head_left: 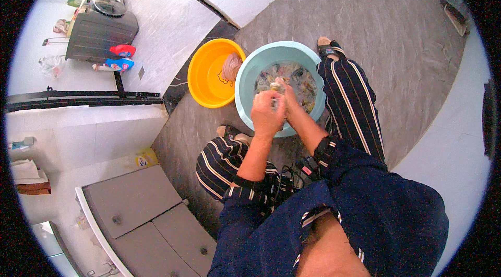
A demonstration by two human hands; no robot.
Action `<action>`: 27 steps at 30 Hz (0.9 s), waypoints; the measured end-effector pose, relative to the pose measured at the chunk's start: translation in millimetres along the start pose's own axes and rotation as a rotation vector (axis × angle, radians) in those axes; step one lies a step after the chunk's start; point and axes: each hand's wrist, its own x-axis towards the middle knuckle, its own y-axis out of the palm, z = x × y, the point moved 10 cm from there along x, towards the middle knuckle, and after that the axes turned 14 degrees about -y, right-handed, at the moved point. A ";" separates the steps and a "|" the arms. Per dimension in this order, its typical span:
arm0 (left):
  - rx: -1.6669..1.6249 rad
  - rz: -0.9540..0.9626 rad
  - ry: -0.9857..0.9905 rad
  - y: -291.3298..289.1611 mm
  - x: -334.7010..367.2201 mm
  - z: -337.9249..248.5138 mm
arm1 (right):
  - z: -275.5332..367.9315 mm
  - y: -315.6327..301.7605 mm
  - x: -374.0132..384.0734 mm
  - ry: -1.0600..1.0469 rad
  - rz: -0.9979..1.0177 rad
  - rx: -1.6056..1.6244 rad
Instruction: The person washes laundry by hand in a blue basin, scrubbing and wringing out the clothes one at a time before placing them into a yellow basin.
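Observation:
A light blue basin (248, 68) stands on the floor between my feet. In it lies a patterned, multicoloured cloth (307, 87), which looks wet. Over the basin's near half, my left hand (267, 112) is closed in a fist around a bunched part of this cloth. Close against it, my right hand (288, 100) also grips the bunch, part of which sticks out above the fingers. The fingertips are partly hidden by the hands themselves.
A yellow basin (199, 76) touches the blue one on the left, with a pinkish cloth (231, 67) over its rim. Grey cabinets (133, 201) stand at lower left. Beyond a doorway are a grey washing machine (102, 34) and red and blue bottles (121, 64).

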 end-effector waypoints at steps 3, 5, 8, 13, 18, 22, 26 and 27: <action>0.014 0.049 0.072 11.9 -6.6 -15.2 | -10.6 6.3 -9.2 0.047 0.107 0.281; 0.038 0.022 -0.282 -7.8 -4.7 67.4 | -1.3 29.2 -66.1 0.050 -0.154 -0.149; -0.026 -0.053 -0.332 -8.6 1.9 76.2 | 17.7 47.5 -60.0 -0.063 -0.037 -0.145; -0.082 -0.059 0.016 -7.4 -13.4 8.0 | 20.6 23.9 -29.5 -0.016 0.060 -0.024; -0.132 0.018 -0.232 -3.8 -10.2 56.7 | 8.9 18.7 -48.1 -0.021 -0.038 -0.197; -0.149 -0.096 -0.380 -19.3 -9.6 85.8 | 34.9 44.0 -63.3 -0.160 -0.022 -0.348; -0.134 -0.064 -0.024 -10.6 -14.7 5.0 | 37.9 -4.6 -8.2 -0.126 0.006 -0.104; -0.088 -0.045 -0.010 -8.9 -21.3 3.9 | 18.5 4.0 -22.6 0.050 -0.015 0.119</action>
